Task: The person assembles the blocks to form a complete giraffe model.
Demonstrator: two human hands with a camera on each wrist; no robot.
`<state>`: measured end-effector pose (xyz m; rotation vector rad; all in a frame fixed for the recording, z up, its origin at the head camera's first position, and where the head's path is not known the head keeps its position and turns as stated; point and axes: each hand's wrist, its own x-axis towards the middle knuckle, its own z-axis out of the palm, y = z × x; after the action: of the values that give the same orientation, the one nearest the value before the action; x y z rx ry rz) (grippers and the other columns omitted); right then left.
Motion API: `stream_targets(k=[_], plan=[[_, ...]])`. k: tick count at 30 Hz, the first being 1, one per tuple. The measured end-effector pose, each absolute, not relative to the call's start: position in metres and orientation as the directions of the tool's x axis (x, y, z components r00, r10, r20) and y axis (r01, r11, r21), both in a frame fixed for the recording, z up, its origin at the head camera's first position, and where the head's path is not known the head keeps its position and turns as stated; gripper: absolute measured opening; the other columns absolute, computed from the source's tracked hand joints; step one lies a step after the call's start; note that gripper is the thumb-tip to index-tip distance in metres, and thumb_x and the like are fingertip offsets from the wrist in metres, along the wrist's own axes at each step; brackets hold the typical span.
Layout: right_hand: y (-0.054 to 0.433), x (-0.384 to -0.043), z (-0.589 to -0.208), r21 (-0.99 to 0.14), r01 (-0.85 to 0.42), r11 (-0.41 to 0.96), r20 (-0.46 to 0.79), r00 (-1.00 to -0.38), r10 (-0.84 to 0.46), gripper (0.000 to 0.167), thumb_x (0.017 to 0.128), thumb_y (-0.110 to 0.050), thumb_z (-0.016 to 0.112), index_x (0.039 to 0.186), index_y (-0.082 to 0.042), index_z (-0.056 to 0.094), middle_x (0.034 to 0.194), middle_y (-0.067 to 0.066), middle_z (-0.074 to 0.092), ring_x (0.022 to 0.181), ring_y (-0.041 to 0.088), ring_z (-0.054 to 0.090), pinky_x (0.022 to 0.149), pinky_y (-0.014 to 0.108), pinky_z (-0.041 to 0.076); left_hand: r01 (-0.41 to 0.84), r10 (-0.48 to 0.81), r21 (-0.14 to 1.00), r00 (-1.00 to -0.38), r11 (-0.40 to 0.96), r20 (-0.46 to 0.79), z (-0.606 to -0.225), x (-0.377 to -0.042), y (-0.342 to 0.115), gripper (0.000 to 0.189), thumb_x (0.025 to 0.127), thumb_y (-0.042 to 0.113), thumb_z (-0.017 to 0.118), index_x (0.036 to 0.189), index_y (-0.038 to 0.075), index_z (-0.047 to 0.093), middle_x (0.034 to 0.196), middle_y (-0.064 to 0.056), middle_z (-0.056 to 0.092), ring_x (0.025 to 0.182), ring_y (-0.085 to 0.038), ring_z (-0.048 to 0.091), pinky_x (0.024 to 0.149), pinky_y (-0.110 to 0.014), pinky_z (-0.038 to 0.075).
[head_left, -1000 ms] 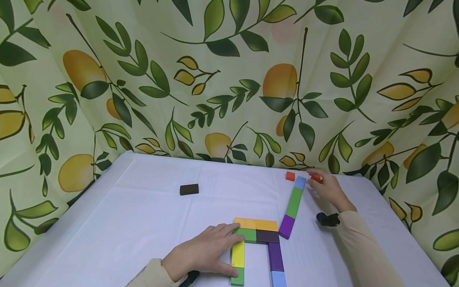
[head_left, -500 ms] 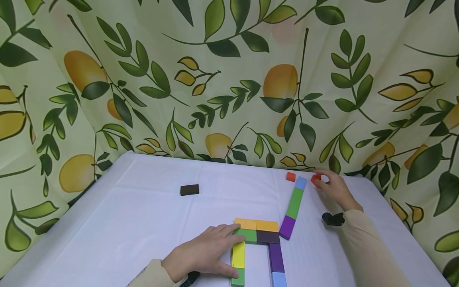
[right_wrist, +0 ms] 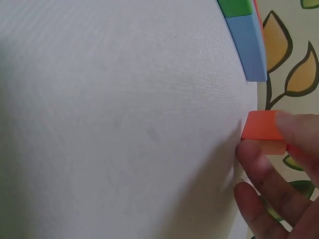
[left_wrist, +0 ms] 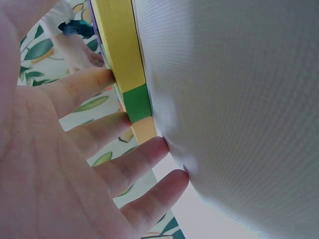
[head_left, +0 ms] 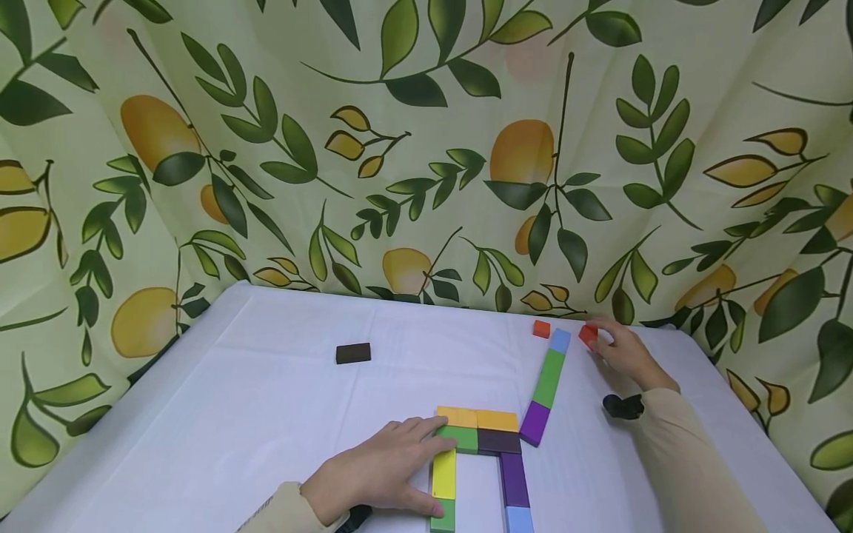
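Observation:
My right hand (head_left: 629, 357) pinches a small red block (head_left: 588, 335) between thumb and fingers, low at the table's far right. In the right wrist view, the block (right_wrist: 261, 127) sits beside and apart from the light blue block (right_wrist: 247, 47). My left hand (head_left: 380, 470) lies along the outer side of a block frame, its fingers nearly straight. Its fingertips touch the upper green block (head_left: 464, 439) and yellow block (head_left: 443, 474); the thumb touches the lower green block (head_left: 443, 518). Orange-yellow blocks (head_left: 497, 421) and a dark block (head_left: 499, 442) form the top.
Purple (head_left: 514, 480) and light blue (head_left: 519, 520) blocks form the frame's right side. A slanted row of light blue, green (head_left: 549, 378) and purple blocks runs toward it. Another red block (head_left: 541, 329) lies left of the row's tip, a black block (head_left: 353, 353) farther left.
My right hand has shifted slightly right and away from the slanted row. The red block shows more fully between its fingers and looks turned. My left hand has stayed in place.

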<state>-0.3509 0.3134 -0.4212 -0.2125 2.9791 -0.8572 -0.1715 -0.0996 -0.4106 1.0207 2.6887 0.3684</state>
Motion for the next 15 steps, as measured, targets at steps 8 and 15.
stream_targets(k=[8,15], plan=[[0.3136,-0.3511,-0.4201,-0.487,-0.134,0.863,-0.008,-0.987,-0.159,0.051,0.096,-0.006,0.059,0.141,0.009,0.043,0.146,0.037,0.029,0.124,0.055,0.043,0.098,0.064,0.045,0.623,0.679,0.31,-0.724,0.719,-0.121,-0.4111,-0.1716,-0.0996,0.074,0.081,0.063,0.071,0.143,0.029,0.049,0.157,-0.002,0.037,0.14,-0.022,0.042,0.106,-0.043,0.044],[0.3132,-0.3487,-0.4171,-0.466,-0.116,0.877,-0.01,-0.991,-0.136,0.054,0.094,-0.009,0.063,0.141,0.009,0.044,0.14,0.039,0.029,0.116,0.053,0.045,0.094,0.063,0.047,0.61,0.672,0.32,-0.728,0.725,-0.135,-0.4103,-0.1715,-0.0988,0.074,0.081,0.063,0.071,0.143,0.029,0.049,0.158,-0.002,0.037,0.14,-0.022,0.042,0.106,-0.044,0.043]])
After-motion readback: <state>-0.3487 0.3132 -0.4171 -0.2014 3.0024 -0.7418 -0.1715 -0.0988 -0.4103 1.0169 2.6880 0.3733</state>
